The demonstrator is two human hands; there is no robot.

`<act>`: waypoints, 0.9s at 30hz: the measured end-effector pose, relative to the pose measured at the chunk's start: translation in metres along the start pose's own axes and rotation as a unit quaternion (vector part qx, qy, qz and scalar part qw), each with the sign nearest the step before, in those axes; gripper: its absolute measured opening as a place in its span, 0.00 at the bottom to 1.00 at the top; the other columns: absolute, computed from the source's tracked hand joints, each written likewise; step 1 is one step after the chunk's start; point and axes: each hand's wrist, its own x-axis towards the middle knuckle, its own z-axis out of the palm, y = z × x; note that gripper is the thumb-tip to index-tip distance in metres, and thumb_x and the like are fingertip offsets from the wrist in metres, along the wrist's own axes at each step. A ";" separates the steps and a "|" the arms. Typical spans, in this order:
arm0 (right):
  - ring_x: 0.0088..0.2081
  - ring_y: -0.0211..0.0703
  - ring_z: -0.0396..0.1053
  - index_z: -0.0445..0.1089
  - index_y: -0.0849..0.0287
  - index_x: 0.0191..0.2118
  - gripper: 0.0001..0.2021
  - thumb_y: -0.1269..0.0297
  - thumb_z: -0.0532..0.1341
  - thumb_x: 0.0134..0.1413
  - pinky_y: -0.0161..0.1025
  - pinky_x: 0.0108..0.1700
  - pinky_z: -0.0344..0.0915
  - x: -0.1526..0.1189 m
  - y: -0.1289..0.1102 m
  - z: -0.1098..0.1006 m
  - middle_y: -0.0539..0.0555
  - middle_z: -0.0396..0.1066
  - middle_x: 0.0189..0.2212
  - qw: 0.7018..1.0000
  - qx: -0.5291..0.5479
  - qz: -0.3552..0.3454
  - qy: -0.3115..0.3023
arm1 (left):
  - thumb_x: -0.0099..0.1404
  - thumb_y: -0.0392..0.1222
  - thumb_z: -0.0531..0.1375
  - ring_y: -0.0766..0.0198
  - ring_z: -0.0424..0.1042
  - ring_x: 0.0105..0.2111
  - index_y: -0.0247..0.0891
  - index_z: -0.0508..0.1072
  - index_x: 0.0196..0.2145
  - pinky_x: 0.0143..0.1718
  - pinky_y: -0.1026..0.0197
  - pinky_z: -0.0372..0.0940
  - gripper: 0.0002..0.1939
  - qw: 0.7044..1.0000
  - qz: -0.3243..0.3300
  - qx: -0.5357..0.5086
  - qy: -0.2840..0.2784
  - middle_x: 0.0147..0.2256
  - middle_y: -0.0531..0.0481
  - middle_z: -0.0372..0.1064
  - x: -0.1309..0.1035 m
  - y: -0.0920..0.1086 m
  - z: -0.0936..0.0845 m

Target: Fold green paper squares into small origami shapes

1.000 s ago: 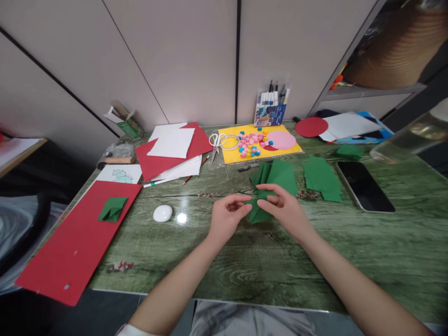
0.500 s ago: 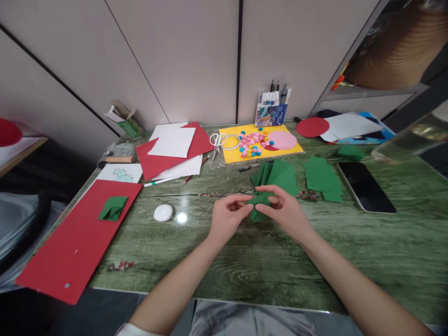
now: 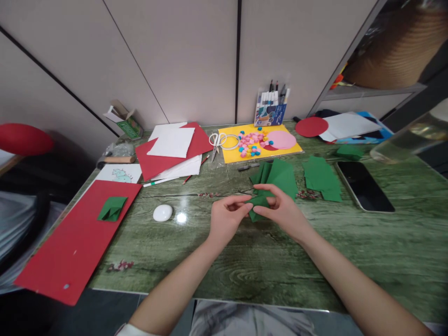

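Observation:
Between both hands is a small piece of folded green paper, held just above the table. My left hand pinches its left edge between thumb and fingers. The right side is gripped by my right hand, thumb in front and fingers behind, partly covering the paper. Just beyond the hands lie larger green sheets, some with folds. More cut green paper rests to the right. A folded green piece sits on a long red sheet at the left.
A white oval object lies left of my hands. Scissors and a yellow sheet bearing small coloured balls are at the back. A phone and a clear bottle stand to the right. A marker box leans against the wall.
The green paper between my fingers has shifted slightly, showing more of its face. Both hands keep their hold in nearly the same place. At far left, the red round thing has moved right.

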 end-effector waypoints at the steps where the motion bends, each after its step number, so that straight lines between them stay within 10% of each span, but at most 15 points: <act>1: 0.18 0.33 0.43 0.61 0.51 0.49 0.21 0.65 0.61 0.45 0.31 0.21 0.39 0.001 0.001 0.000 0.41 0.39 0.17 1.000 -0.004 -0.003 0.002 | 0.48 0.39 0.65 0.67 0.68 0.20 0.35 0.77 0.31 0.24 0.64 0.65 0.10 1.000 -0.001 0.005 0.001 0.22 0.50 0.73 0.000 0.000 0.000; 27: 0.20 0.34 0.61 0.59 0.54 0.51 0.27 0.66 0.64 0.42 0.30 0.21 0.54 -0.001 -0.004 0.004 0.44 0.63 0.19 0.996 0.085 0.029 -0.028 | 0.46 0.40 0.66 0.70 0.67 0.21 0.36 0.77 0.32 0.26 0.66 0.65 0.13 0.997 -0.016 -0.080 0.009 0.22 0.52 0.72 0.006 -0.013 -0.001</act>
